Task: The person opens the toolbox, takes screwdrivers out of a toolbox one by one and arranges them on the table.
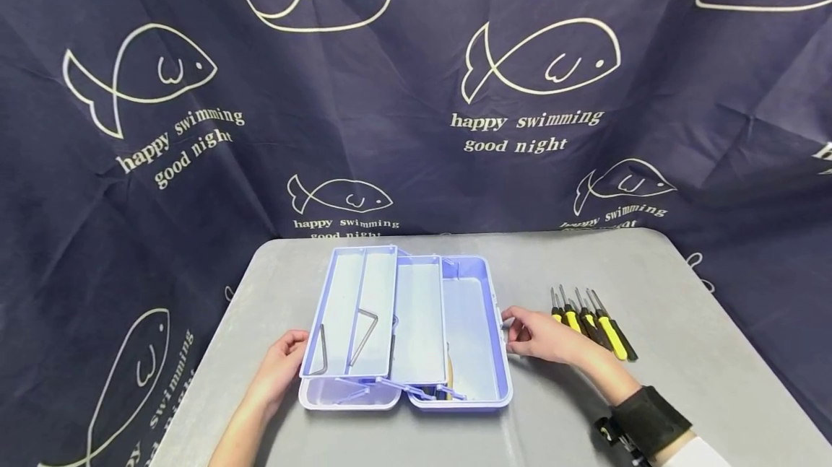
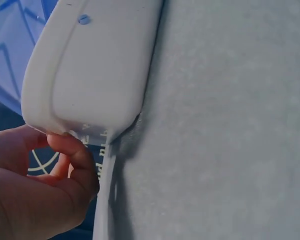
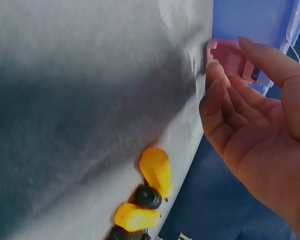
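A lilac-blue toolbox (image 1: pixel 477 330) stands opened out on the table, its trays spread to the left over a translucent lid half (image 1: pixel 351 393). Bent metal rods that look like hex keys lie in the left tray, one hex key (image 1: pixel 323 351) by the outer wall and another hex key (image 1: pixel 364 337) across the divider. My left hand (image 1: pixel 279 362) grips the toolbox's left edge, fingers curled at the lid's rim (image 2: pixel 72 127). On the other side, my right hand (image 1: pixel 542 337) has loosely bent fingers at the right wall, thumb and forefinger about a pink latch (image 3: pixel 230 59); firm contact is unclear.
Several yellow-and-black screwdrivers (image 1: pixel 607 333) lie side by side right of the toolbox, close to my right forearm. Partly hidden under the middle tray is a tan-handled item (image 1: pixel 449 377). Behind the grey table (image 1: pixel 403 445) hangs a navy fish-print cloth (image 1: pixel 416 92).
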### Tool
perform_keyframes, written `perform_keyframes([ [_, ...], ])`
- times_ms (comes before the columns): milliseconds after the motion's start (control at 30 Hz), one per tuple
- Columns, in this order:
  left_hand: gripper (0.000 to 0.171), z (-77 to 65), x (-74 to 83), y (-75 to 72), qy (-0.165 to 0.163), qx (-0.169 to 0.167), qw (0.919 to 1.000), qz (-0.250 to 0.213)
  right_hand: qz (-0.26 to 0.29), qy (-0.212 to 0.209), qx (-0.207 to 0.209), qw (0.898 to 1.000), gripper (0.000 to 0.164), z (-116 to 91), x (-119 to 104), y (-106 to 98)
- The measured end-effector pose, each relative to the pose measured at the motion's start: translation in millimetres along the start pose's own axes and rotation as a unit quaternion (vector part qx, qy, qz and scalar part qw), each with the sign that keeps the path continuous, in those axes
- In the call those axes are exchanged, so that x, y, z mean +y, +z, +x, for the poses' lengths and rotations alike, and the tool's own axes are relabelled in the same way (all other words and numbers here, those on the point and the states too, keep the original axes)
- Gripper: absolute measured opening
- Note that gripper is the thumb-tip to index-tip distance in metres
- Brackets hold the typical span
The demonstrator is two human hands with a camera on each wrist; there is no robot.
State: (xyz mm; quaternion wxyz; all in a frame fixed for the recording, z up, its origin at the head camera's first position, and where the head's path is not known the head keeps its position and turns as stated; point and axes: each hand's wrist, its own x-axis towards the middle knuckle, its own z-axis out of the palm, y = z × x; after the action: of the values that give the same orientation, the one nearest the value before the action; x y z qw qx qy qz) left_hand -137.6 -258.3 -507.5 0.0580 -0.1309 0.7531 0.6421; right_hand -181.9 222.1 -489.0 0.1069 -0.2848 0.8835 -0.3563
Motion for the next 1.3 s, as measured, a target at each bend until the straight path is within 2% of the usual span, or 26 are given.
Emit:
perform_keyframes([
  [167, 0.017, 2.3, -0.3, 0.1, -0.017, -0.027, 0.9994, -0.014, 0.027, -0.004, 0.009, 1.000, 0.039, 2, -3, 5],
  [233, 0.017, 3.4, -0.3, -1.0, -0.017, -0.054, 0.9983, -0.012, 0.021, 0.006, 0.033, 0.999, 0.038, 1, -2, 5],
  [333, 0.013, 5.7, -1.5, -2.0, -0.008, -0.106, 0.9943, -0.008, 0.011, 0.011, 0.055, 0.998, 0.047, -2, 0, 4],
  [433, 0.013, 7.0, -3.4, -3.0, -0.001, -0.144, 0.9896, -0.009, -0.031, -0.018, 0.055, 0.998, 0.056, -2, 2, 6],
  [533, 0.018, 6.1, -2.9, -4.3, 0.000, -0.147, 0.9890, -0.016, -0.093, -0.044, 0.064, 0.993, 0.055, -2, 2, 12],
  [667, 0.019, 3.6, -0.7, -5.4, 0.010, -0.137, 0.9902, -0.024, -0.134, -0.036, 0.092, 0.986, 0.051, -2, 1, 16],
  [833, 0.015, 2.1, 2.4, -6.4, 0.010, -0.131, 0.9908, -0.033, -0.125, -0.028, 0.102, 0.986, 0.050, -3, 1, 15],
  [967, 0.012, -0.2, 6.0, -9.2, 0.002, -0.160, 0.9857, -0.052, -0.112, -0.026, 0.095, 0.989, 0.051, -5, 0, 16],
  [1100, 0.012, -1.2, 12.0, -12.6, 0.020, -0.199, 0.9776, -0.065, -0.107, -0.021, 0.095, 0.990, 0.052, -5, -1, 17],
  [1200, 0.013, -0.6, 18.2, -15.1, 0.025, -0.205, 0.9759, -0.070, -0.109, -0.022, 0.097, 0.989, 0.052, -1, -2, 17],
  [1300, 0.020, 0.1, 23.6, -17.6, 0.014, -0.201, 0.9758, -0.086, -0.111, -0.025, 0.096, 0.989, 0.051, 2, -4, 16],
])
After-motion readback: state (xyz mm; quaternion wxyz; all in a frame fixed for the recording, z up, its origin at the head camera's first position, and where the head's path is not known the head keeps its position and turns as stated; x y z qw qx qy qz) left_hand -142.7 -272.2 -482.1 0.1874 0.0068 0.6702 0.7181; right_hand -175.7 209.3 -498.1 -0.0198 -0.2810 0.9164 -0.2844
